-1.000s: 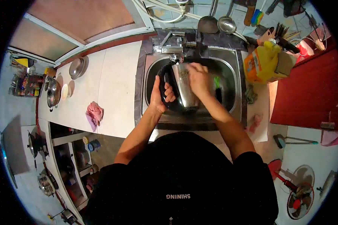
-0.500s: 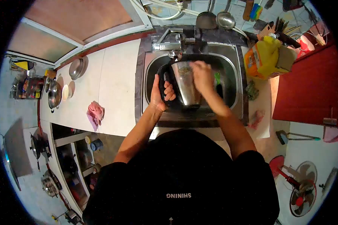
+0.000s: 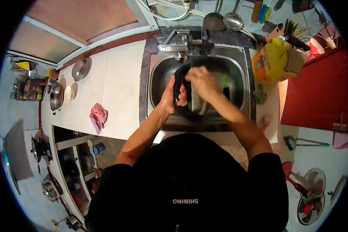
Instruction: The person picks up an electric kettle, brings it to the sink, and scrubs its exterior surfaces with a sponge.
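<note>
Over the steel sink (image 3: 237,96), my left hand (image 3: 172,96) is wrapped round the black handle of a steel kettle (image 3: 196,102), which is tilted beneath the tap (image 3: 180,56). My right hand (image 3: 203,83) is at the kettle's upper side, its fingers curled and smeared by motion. Whatever those fingers may hold is hidden. Most of the kettle's shiny body lies behind the right hand and wrist. In the sink to the right, a thin green and black utensil (image 3: 225,86) leans against the basin.
Right of the sink sit a green scrubber (image 3: 260,94) and a yellow bag in a box (image 3: 276,60). A pink cloth (image 3: 99,115), a small cup (image 3: 69,94) and metal pans (image 3: 56,96) rest on the left counter. Ladles (image 3: 232,21) hang behind the tap.
The kettle has turned, so its black side now faces up more and less steel shows. My left hand has shifted slightly right; my right hand has moved left across the kettle.
</note>
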Demonstrator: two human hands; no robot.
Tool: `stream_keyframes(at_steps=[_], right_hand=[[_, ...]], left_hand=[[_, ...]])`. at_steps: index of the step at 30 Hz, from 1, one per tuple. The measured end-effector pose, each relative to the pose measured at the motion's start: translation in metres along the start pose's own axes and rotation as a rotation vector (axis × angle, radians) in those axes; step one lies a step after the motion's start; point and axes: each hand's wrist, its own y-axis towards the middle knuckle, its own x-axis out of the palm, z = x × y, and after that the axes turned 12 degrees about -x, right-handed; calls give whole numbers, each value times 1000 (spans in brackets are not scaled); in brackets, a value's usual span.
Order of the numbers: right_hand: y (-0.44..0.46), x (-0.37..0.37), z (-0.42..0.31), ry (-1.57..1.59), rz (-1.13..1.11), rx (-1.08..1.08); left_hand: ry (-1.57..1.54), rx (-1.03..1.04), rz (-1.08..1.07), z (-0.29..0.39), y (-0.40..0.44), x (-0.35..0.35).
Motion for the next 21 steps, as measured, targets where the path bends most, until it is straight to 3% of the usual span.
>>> stream_keyframes(at_steps=[2,3,6,7,8,9,12,13,16,21], right_hand=[[7,-6,8,10,41,118],[7,-8,-3,-54,-96,100],[-1,-11,-10,43,-120,-27],[2,-13,-6,70,-123,111],[6,-15,2,97,-131,251],[6,-19,13,22,-20,104],[0,-3,-4,-23,-50,39],[-7,0,-11,17,50,-27],[-13,0,-4,96,-19,34],[-11,39,11,-55,33,186]], left_hand=[[-19,-6,-14,3,7,-3],[-42,-36,-67,6,7,-4],[158,-20,-7,3,2,2],[164,-15,110,2,4,6],[108,-29,67,0,6,5],[53,-42,22,0,9,3],[56,-54,-21,6,14,-2],[120,-80,10,8,11,-1],[253,-91,66,9,14,-5],[343,-95,74,22,48,-24]])
